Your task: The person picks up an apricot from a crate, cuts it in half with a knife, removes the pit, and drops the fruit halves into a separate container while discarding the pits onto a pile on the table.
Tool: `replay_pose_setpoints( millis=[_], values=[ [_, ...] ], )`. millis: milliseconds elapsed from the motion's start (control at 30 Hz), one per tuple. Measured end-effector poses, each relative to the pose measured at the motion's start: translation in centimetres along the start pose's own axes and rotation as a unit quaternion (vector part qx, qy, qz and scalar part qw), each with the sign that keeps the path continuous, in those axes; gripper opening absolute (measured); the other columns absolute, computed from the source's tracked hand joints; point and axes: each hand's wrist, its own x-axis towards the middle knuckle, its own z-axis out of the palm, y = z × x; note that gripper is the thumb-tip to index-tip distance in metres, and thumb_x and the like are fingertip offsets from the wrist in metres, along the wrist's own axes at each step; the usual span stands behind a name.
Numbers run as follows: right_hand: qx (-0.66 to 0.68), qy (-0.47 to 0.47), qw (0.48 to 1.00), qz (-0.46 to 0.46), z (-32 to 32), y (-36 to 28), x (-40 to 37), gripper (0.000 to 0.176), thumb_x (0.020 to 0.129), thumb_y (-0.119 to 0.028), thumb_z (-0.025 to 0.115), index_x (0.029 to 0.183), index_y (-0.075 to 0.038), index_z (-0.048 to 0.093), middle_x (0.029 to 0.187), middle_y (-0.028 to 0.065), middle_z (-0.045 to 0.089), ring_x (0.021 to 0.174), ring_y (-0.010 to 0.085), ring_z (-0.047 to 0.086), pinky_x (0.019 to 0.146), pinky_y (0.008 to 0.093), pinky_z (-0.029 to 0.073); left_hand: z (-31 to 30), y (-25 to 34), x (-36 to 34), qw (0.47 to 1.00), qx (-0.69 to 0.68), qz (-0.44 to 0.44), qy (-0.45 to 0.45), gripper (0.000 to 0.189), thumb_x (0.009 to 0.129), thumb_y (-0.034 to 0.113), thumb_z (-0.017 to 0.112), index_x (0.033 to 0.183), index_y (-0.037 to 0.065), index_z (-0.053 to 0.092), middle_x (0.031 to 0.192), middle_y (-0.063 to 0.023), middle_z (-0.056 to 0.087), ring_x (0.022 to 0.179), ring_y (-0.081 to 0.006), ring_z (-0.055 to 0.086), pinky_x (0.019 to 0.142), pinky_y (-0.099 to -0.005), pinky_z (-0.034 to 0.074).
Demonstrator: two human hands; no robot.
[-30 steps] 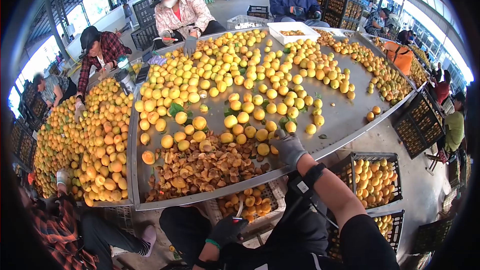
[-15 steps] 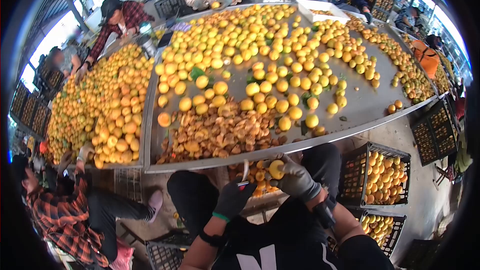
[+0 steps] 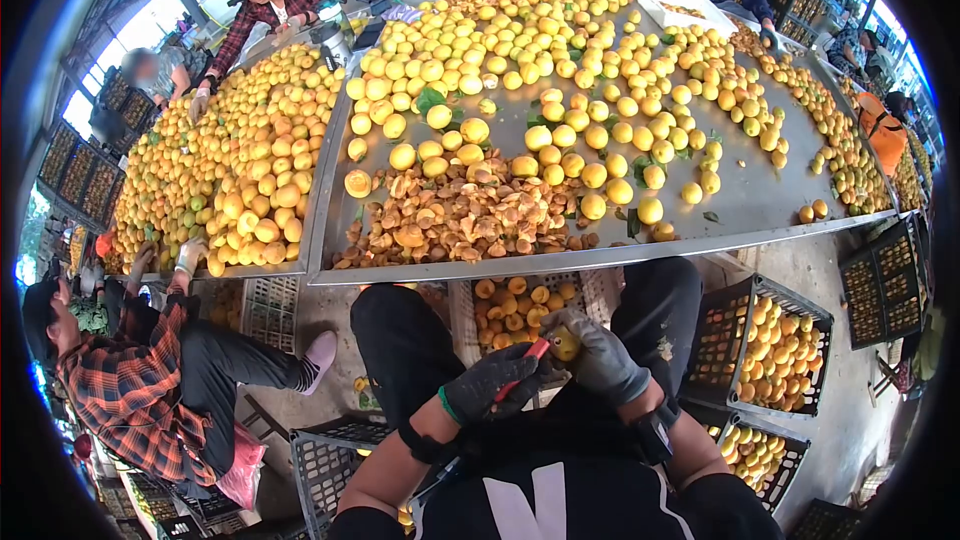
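Note:
My left hand (image 3: 490, 385), in a dark glove, is closed around the red handle of a knife (image 3: 522, 367). The blade is hidden at the fruit. My right hand (image 3: 603, 355), in a grey glove, grips a yellow apricot (image 3: 565, 344) right beside the knife. Both hands are close together above my lap. Just beyond them, between my knees, a pale crate (image 3: 600, 292) holds cut-open apricots (image 3: 510, 312). On the metal table (image 3: 750, 180) in front lie a heap of torn apricot pieces (image 3: 470, 212) and many whole apricots (image 3: 480, 45).
Black crates of apricots (image 3: 745, 340) stand on the floor at my right. A person in a checked shirt (image 3: 135, 380) sits at my left by a second apricot heap (image 3: 230, 170). Other people work across the table. A white tray (image 3: 655, 5) sits at the far side.
My hands have drawn lower, toward my body, and the knife has come against the apricot. Its curved blade showed before. The camera's view has tilted down, bringing the crate into fuller view.

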Motion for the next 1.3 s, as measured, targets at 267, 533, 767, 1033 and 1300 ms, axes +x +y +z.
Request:
replay_pose_setpoints(
  millis=[267,533,767,1033,1300],
  values=[
    [0.143,-0.011,0.989,0.048,-0.1,1.8,0.0,0.023,0.097,-0.018,0.042,0.114,-0.004,0.052,0.111,0.0067,0.055,0.104,0.0150,0.053,0.096,0.0309,0.040,0.1,-0.6,0.4,0.993,-0.113,-0.015,0.023,0.026,0.092,0.027,0.057,0.107,0.007,0.052,0.070,-0.0063,0.053,0.047,-0.0172,0.051,0.043,-0.0258,0.041],
    [0.225,-0.030,0.974,0.007,1.7,-0.6,-2.0,0.041,0.090,-0.008,0.050,0.129,-0.006,0.035,0.124,0.0094,0.046,0.112,0.0223,0.051,0.098,0.0422,0.044,1.5,-1.4,-0.1,0.575,0.663,0.354,0.322,0.031,0.081,0.017,0.066,0.107,0.003,0.057,0.083,-0.0176,0.063,0.061,-0.0329,0.061,0.054,-0.0397,0.050],
    [0.056,0.006,0.997,0.053,0.9,0.3,-2.3,0.030,0.086,-0.007,0.058,0.115,-0.007,0.050,0.104,0.0055,0.057,0.088,0.0156,0.060,0.078,0.0321,0.053,1.8,-2.0,-0.1,0.455,0.755,0.363,0.301,0.033,0.083,0.020,0.065,0.109,0.003,0.056,0.085,-0.0160,0.063,0.060,-0.0278,0.062,0.049,-0.0378,0.048],
    [0.152,-0.038,0.987,0.015,0.4,2.0,-2.5,0.030,0.093,-0.024,0.053,0.116,-0.006,0.051,0.104,0.0043,0.057,0.089,0.0129,0.057,0.075,0.0268,0.049,2.1,-1.8,0.2,0.839,0.414,0.249,0.249,0.031,0.082,0.011,0.064,0.109,0.005,0.052,0.086,-0.0206,0.060,0.063,-0.0372,0.060,0.055,-0.0423,0.049],
    [0.128,-0.026,0.991,-0.033,3.0,0.9,-3.6,0.028,0.093,-0.017,0.054,0.118,-0.006,0.050,0.105,0.0054,0.056,0.092,0.0146,0.057,0.084,0.0300,0.048,2.4,-2.8,-0.3,0.465,0.721,0.371,0.354,0.030,0.079,0.010,0.065,0.105,-0.003,0.057,0.079,-0.0197,0.061,0.061,-0.0329,0.061,0.051,-0.0393,0.049]
  ],
)
